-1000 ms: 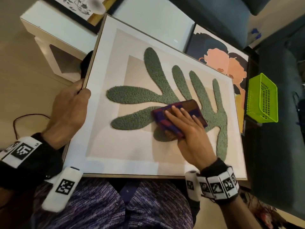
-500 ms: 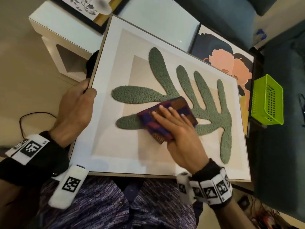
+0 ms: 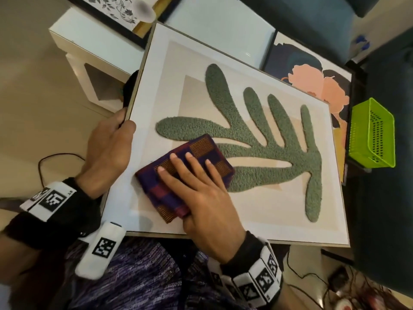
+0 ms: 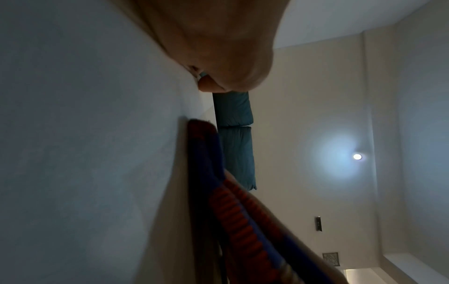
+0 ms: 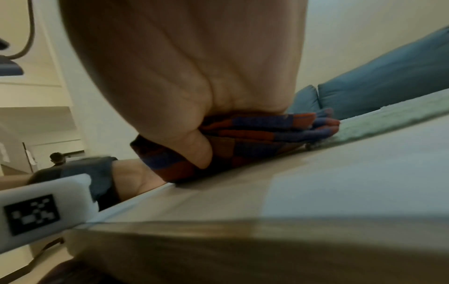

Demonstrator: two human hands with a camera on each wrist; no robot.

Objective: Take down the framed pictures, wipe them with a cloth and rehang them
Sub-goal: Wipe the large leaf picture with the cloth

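A large framed picture (image 3: 268,215) with a green leaf shape lies flat across my lap and a white table. My left hand (image 3: 109,144) grips its left edge, thumb on the glass and fingers under the frame. My right hand (image 3: 201,189) presses flat, fingers straight, on a folded purple-and-brown checked cloth (image 3: 201,148) at the picture's lower left, over the leaf's lower lobe. In the right wrist view the cloth (image 5: 267,132) lies squashed under my palm on the glass (image 5: 340,182). The left wrist view shows the cloth (image 4: 206,153) edge-on against the picture (image 4: 97,153).
A second framed picture (image 3: 312,70) with peach flowers lies under the far right corner. A black-framed floral picture (image 3: 107,7) leans at the top left. A green plastic basket (image 3: 371,135) stands at the right, by a dark sofa (image 3: 384,198). The white table (image 3: 76,41) stands behind.
My right hand has slid the cloth leftward and toward me across the glass, from the leaf's middle to its lower left. The left hand keeps its grip on the frame edge.
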